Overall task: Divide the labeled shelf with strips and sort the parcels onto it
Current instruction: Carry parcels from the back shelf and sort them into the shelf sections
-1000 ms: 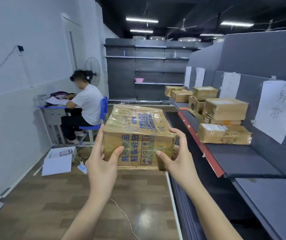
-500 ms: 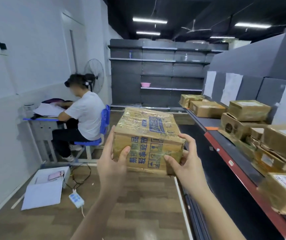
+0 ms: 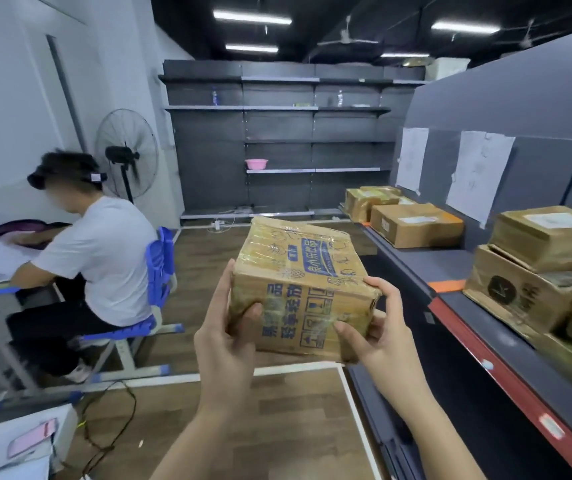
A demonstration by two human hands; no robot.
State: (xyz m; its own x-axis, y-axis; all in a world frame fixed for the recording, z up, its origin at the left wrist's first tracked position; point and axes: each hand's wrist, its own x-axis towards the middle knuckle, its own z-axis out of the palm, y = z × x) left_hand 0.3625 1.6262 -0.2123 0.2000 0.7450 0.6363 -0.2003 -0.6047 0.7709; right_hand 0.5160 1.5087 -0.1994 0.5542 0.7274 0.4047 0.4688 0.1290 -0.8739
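The left hand (image 3: 224, 344) and right hand (image 3: 379, 337) each grip the taped parcel (image 3: 300, 289), fingers curled around its near corners, left of the shelf (image 3: 450, 268).

Left hand (image 3: 224, 337), right hand (image 3: 378, 337) grip taped parcel (image 3: 300, 289) beside shelf (image 3: 450, 268).

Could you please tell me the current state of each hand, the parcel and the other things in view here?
Left hand: grips the parcel's left side.
Right hand: grips its right side.
Parcel: taped shut, held in the air, tilted.
Shelf: already holds several boxes.
Floor fan: upright; whether running, cannot tell.
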